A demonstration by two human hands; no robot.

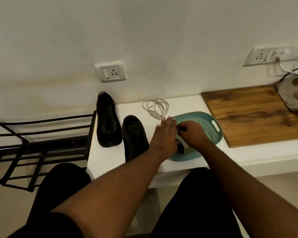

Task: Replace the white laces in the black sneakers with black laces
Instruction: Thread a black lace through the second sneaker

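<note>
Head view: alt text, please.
Both hands reach into a teal basket: the right hand pinches black laces, the left hand open beside it. Two black sneakers and loose white laces lie on the white shelf.

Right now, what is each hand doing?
Left hand: open, fingers straight, at the teal basket.
Right hand: curled, pinching a black lace.

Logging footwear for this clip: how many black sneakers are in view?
2. One black sneaker lies at the white ledge's left edge, near the wall; the other black sneaker lies beside it, nearer the person, its front end hidden behind the left forearm. No others visible.
</note>
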